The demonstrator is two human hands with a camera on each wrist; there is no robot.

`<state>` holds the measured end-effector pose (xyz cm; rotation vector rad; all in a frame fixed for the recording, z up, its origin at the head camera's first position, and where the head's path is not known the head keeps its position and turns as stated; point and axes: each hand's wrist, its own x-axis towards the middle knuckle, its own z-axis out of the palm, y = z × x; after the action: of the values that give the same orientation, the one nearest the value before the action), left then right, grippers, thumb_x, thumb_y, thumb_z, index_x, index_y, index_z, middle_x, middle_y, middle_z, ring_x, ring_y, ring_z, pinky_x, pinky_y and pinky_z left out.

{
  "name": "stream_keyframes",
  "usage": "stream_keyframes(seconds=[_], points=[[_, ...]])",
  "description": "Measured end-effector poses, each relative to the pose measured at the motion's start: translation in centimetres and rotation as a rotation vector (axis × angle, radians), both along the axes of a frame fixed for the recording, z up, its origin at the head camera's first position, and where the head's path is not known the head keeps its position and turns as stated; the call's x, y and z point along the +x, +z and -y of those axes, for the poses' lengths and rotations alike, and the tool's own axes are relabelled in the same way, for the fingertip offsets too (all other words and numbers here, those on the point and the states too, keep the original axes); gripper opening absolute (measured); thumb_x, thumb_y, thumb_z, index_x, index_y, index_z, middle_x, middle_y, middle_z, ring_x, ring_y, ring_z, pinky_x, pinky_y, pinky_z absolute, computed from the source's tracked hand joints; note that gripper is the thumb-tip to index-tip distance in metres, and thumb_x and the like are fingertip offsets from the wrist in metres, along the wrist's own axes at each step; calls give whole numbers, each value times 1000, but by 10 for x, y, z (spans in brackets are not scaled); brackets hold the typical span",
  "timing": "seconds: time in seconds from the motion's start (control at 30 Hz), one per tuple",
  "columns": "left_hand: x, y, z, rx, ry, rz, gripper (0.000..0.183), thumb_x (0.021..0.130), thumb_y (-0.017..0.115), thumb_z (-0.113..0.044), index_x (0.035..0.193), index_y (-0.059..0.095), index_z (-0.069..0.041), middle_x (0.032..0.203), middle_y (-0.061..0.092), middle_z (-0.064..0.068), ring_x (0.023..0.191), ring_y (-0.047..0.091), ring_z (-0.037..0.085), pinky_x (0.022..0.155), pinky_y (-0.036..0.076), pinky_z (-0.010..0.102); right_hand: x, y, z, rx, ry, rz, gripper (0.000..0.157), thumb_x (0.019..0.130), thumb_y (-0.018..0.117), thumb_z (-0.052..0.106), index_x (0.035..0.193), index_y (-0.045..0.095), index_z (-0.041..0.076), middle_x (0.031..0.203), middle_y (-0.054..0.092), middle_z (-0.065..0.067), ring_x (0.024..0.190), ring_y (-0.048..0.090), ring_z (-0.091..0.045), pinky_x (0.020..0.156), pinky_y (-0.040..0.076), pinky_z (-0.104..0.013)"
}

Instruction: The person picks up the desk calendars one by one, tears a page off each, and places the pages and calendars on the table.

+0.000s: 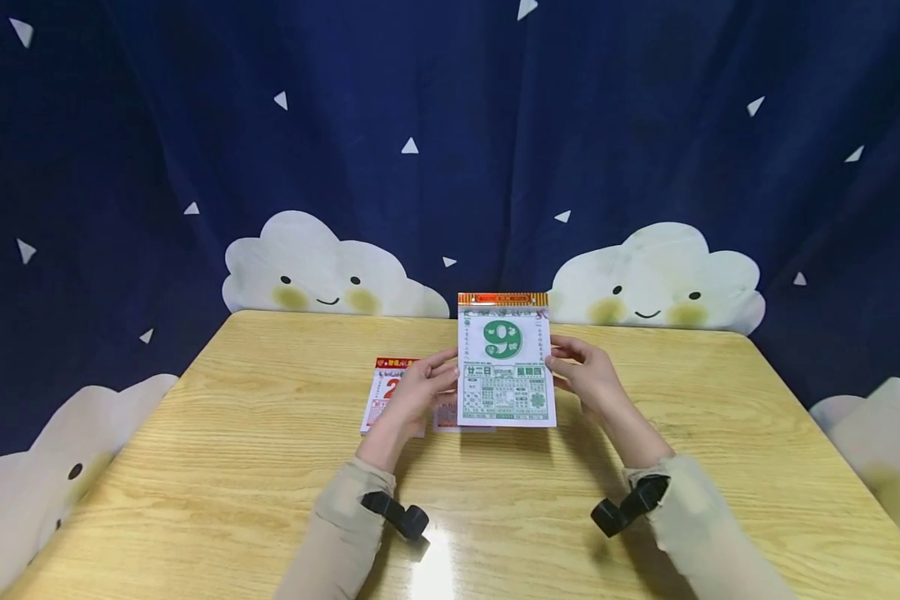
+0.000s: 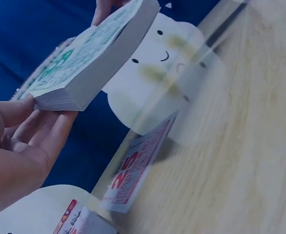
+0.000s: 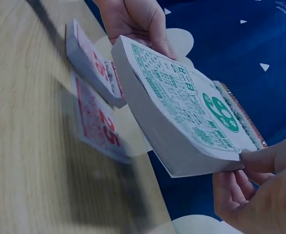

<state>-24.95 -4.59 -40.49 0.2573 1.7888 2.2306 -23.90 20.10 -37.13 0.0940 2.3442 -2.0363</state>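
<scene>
A thick tear-off calendar (image 1: 504,379) with a large green 9 and an orange strip along its top is held up over the table. My left hand (image 1: 422,388) grips its left edge, and my right hand (image 1: 589,375) grips the right edge. In the right wrist view the right thumb (image 3: 264,158) lies on the page side while fingers curl underneath. Below on the table lies a loose page (image 3: 101,122) with a red 25, partly hidden in the head view. Beside it, near my left hand, rests a second calendar (image 1: 376,408) with a red top strip and red print.
The wooden table (image 1: 232,467) extends around both forearms. Behind it hangs a dark blue curtain (image 1: 450,108) with white triangles and smiling clouds. Each wrist carries a small black camera mount, one on the left sleeve (image 1: 345,508) and one on the right.
</scene>
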Motion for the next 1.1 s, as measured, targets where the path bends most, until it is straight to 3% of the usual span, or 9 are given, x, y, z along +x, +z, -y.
stream_keyframes(seconds=[0.07,0.1,0.33,0.63,0.73,0.83,0.97,1.03,1.1], points=[[0,1,2,49,-10,9,43,93,46,-6,136,41,-8,120,58,15,86,63,9,76,51,29,-1,3,2,0,6,-12,41,88,55,7,128,48,1,106,48,-9,89,53,-11,83,51,-30],[0,1,2,86,-20,16,44,94,44,-7,137,39,-9,117,59,13,85,63,10,76,51,30,7,16,11,45,-14,7,43,89,53,6,130,45,0,109,47,-10,90,53,-11,84,50,-30],[8,-6,4,333,-97,81,46,96,36,-5,140,31,-17,108,60,4,83,64,16,77,53,30,8,13,13,59,43,-52,44,90,51,4,132,43,-1,114,45,-15,88,56,-11,80,52,-27],[8,-8,5,354,-19,28,50,93,38,0,141,31,-13,103,63,2,85,64,15,77,53,31,8,13,17,187,74,-117,43,89,51,5,131,44,-2,116,48,-20,87,54,-15,75,53,-22],[8,-7,6,351,-12,14,50,93,38,1,141,31,-12,100,64,1,81,65,14,73,53,29,9,12,19,253,60,-157,45,88,53,5,131,43,-2,117,50,-21,92,55,-22,77,52,-27],[9,-7,7,359,-10,14,51,93,37,2,141,29,-10,93,66,-2,77,65,13,68,54,26,13,12,22,414,34,-312,49,86,57,5,131,42,-3,119,49,-21,100,54,-30,82,50,-36],[9,-6,8,377,-29,-6,52,92,37,2,142,26,-8,87,68,-5,75,65,11,67,53,25,21,14,30,728,-6,-692,47,80,64,4,124,49,-3,118,50,-18,106,51,-32,87,45,-44],[8,-6,9,383,-38,-19,51,92,37,2,142,25,-7,88,68,-5,76,65,11,67,53,26,26,17,34,830,33,-884,41,77,67,4,116,57,0,113,54,-15,103,52,-30,87,45,-42],[8,-6,9,390,-41,-27,51,93,37,2,142,25,-7,89,68,-5,77,65,11,68,53,26,29,18,39,871,137,-1028,33,75,70,6,108,63,4,107,58,-9,99,55,-25,84,47,-38]])
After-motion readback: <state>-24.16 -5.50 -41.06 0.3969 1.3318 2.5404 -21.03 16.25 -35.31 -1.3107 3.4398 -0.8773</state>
